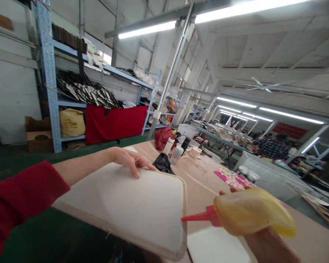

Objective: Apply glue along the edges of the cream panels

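Note:
My right hand (268,241) is wrapped around a yellow squeeze bottle (249,210) lying sideways in its grip. The bottle's red nozzle (197,216) points left, its tip at the right edge of a white rounded-corner board (131,204). A beige border runs around this board, which juts past the table toward me. My left hand (130,159) grips the board's far edge, thumb on the white face and the index finger stretched along the border; its other fingers are partly hidden. Beneath the bottle, another white panel (216,246) lies flat on the table.
On the table (200,179) stand a clear jar (176,155), a pale tube (168,145) and a red bag (163,138). Black fabric (162,163) lies past the board. A pink patterned sheet (233,177) is farther right. Blue shelving (48,80) rises at left; a person (272,148) is in the background.

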Motion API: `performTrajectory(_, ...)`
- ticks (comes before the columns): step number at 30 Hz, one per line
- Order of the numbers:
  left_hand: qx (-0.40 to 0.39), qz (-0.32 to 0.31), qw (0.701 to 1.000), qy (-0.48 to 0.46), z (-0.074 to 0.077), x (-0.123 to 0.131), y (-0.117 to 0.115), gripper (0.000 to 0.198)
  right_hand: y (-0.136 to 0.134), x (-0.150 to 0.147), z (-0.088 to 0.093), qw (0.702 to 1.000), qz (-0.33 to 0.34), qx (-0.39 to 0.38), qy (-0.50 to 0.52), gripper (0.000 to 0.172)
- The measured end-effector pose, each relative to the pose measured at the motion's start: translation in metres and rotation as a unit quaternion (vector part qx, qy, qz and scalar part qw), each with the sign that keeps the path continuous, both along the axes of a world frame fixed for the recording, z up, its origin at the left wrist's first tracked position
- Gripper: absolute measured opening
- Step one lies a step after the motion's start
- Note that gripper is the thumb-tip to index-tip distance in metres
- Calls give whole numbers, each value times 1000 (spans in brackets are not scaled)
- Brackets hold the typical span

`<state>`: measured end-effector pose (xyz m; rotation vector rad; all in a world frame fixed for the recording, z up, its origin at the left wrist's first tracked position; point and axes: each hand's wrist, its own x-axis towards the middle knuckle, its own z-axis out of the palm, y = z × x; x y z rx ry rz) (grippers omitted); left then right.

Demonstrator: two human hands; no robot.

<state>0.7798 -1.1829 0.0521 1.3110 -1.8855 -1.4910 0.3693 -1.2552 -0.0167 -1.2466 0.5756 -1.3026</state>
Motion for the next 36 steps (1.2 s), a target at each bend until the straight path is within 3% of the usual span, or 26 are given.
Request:
performTrajectory(5,16,20,999,32,-3,1,0,72,0,-2,-2,998,28,-45,-14,82)
performTrajectory(10,35,1,999,27,-4,3,1,73,-12,-20,-2,995,91,-13,36,79)
performTrajectory(16,35,8,999,23,-4,5,2,73,-15,-25,-18,989,145,-21,-20,72)
performTrajectory(25,50,20,997,49,-5,6,4,76,10,-9,-15,997,52,50,-37,93)
performTrajectory(28,43,50,995,69,-6,6,6,71,-2,-9,-17,999,21,-5,-46,92)
performTrajectory(32,26,56,995,76,-9,8,8,66,-21,-7,-23,994,-21,-98,-48,75)
performTrajectory(36,17,82,992,91,-11,7,11,65,-16,3,-27,989,-63,-123,-51,70)
